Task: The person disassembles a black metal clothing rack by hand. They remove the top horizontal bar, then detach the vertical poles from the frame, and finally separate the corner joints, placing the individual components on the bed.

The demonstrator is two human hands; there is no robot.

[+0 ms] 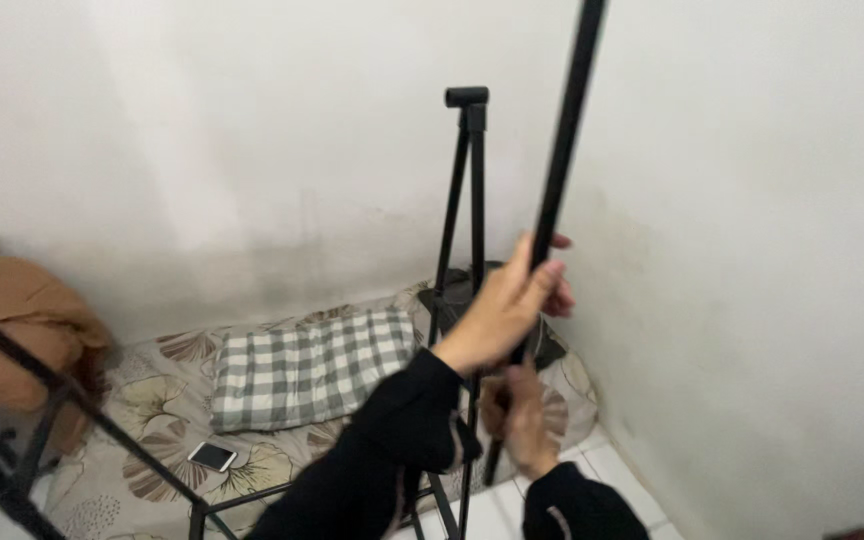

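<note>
Gripping a long black pole (564,150), left hand (512,305) wraps its middle; right hand (520,420) closes on it lower, toward 6 o'clock. Black tripod stand (467,200) at 9 o'clock of pole; checked pillow (312,368) further left.

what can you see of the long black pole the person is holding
The black pole is slim, straight and matte, seemingly metal tubing. It stands nearly upright, leaning slightly right, its top cut off by the frame's upper edge and its lower end near the floor tiles. The left hand wraps around its middle; the right hand grips it lower down. It sits in the room's corner, just right of a black tripod-like stand.
</note>
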